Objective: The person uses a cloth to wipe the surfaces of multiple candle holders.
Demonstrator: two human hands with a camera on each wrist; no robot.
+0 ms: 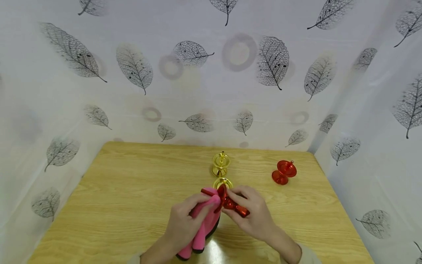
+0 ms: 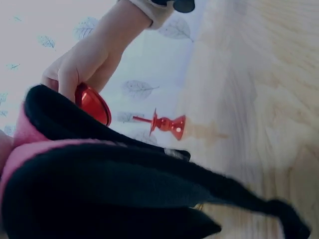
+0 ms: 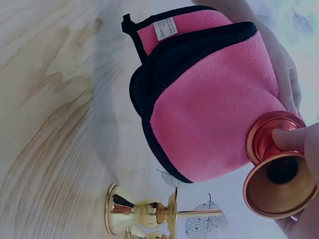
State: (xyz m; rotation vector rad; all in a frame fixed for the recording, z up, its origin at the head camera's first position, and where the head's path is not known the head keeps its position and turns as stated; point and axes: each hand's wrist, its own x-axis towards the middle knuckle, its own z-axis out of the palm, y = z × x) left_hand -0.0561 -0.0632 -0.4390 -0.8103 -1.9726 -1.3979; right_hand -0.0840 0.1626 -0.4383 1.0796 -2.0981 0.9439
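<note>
Pale leaf-printed sheeting (image 1: 207, 91) around a light wood-grain table (image 1: 138, 176)

Behind my right hand (image 1: 252, 211), my right sleeve (image 1: 308, 255) is pale cream and plain, ending in a soft cuff (image 2: 153, 14); behind my left hand (image 1: 184, 220) shows a sliver of matching left sleeve (image 1: 133, 260). A rounded black piece (image 2: 184, 5) sits beside the right cuff, partly cropped.

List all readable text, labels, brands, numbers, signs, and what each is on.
White label on the black-edged pink cloth: printed, too small and blurred to read.
No lettering visible on the held red candle holder, the standing red one, the gold candle holders or the leaf-print sheet.
</note>
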